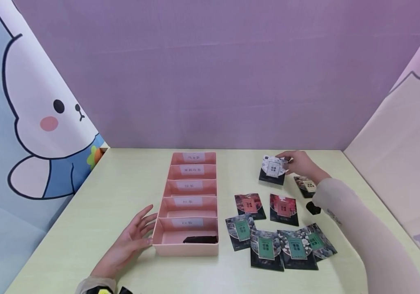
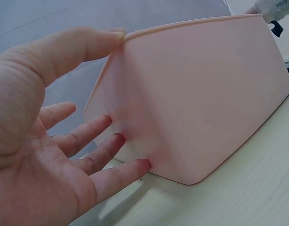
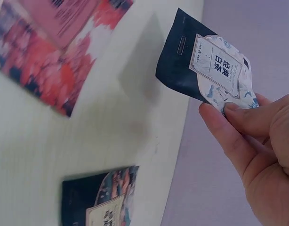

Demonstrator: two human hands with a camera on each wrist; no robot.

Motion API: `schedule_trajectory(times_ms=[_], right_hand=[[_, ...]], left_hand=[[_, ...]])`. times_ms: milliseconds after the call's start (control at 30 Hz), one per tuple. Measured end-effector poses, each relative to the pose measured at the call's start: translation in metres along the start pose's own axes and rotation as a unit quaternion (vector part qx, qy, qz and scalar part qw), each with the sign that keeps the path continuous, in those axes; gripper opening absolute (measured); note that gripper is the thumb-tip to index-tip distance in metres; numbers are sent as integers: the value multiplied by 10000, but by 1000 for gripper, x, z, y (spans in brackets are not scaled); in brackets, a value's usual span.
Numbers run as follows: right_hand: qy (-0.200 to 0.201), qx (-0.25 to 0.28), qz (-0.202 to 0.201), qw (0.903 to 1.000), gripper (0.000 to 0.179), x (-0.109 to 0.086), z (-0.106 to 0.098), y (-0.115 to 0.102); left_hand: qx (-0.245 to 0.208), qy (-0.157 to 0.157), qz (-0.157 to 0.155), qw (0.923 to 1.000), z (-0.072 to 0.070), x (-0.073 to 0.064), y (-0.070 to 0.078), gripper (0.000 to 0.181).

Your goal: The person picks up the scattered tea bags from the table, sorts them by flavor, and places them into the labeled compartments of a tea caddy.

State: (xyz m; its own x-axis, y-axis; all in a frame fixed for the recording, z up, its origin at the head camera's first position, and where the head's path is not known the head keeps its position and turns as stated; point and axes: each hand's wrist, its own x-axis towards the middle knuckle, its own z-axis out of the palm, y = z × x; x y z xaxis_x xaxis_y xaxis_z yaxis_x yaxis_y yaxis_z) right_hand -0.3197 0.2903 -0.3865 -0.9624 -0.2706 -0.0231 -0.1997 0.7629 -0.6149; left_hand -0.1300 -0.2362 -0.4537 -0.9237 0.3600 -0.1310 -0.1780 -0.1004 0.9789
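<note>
Between thumb and fingers my right hand (image 1: pixel 298 164) pinches a white-and-black tea sachet (image 1: pixel 273 169) by its edge, raised over the back right of the table. In the right wrist view the sachet (image 3: pixel 205 63) shows a white label, and its shadow falls on the tabletop. A long pink divided box (image 1: pixel 187 249) stands left of centre, with paper labels in its compartments. My left hand (image 1: pixel 130 241) is at the box's near left corner, thumb on the rim and the other fingers spread against the side (image 2: pixel 158 103). A dark packet (image 1: pixel 200 239) lies in the nearest compartment.
Two red sachets (image 1: pixel 250 205) (image 1: pixel 283 209) lie right of the box. Several green-labelled sachets (image 1: pixel 266 249) overlap in front of them. Beneath the right forearm are a cream-labelled sachet (image 1: pixel 305 186) and a small black object (image 1: pixel 313 208). A purple backdrop (image 1: pixel 224 81) rises behind the table.
</note>
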Motion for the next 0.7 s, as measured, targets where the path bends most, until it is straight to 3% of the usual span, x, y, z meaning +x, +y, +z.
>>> schedule_trajectory(times_ms=[233,700], right_hand=[[25,486,142,9987,43,-2,-8,-18],[52,461,-230,9987,38,-7,-6,-60]], left_hand=[[28,-25,113,9999,-1,0,-1,89],[-24,20,1,10000,1,-1,1,89]])
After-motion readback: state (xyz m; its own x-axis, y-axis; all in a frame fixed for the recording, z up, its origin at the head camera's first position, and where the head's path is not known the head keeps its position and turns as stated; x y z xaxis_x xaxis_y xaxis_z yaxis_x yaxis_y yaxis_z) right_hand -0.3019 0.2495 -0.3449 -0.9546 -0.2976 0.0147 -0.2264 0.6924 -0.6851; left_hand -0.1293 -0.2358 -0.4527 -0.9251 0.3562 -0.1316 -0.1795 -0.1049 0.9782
